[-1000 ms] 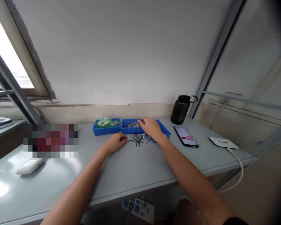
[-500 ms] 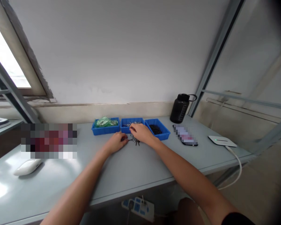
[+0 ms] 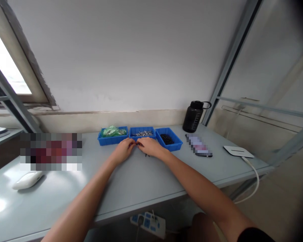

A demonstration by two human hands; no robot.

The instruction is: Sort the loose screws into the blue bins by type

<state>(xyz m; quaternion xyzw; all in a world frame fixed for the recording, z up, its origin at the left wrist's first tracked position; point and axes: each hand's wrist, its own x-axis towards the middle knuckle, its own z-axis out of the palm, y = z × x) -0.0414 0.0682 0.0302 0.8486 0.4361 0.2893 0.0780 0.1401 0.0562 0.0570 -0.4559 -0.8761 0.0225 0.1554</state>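
Note:
Three blue trays stand in a row near the wall: the left tray [image 3: 101, 141] holds green bagged parts, the middle tray [image 3: 142, 137] holds silver screws, the right tray [image 3: 176, 145] holds small black parts. My left hand [image 3: 124, 150] and my right hand [image 3: 149, 147] meet fingertip to fingertip on the grey table [image 3: 141, 181], just in front of the middle tray. Both hands are curled, pinching at something too small to name. My right hand covers most of a loose heap of screws; a few dark ones [image 3: 146, 155] show under it.
A black water bottle [image 3: 193, 116] stands right of the trays. A phone [image 3: 199, 149] and a white device with a cable [image 3: 238, 151] lie further right. A white mouse-like object [image 3: 27, 179] lies at the left. A power strip [image 3: 148, 222] sits on the floor below.
My right hand came back from over the right tray to the left, down onto the loose screws, and now touches my left hand. The left hand shifted slightly toward the trays.

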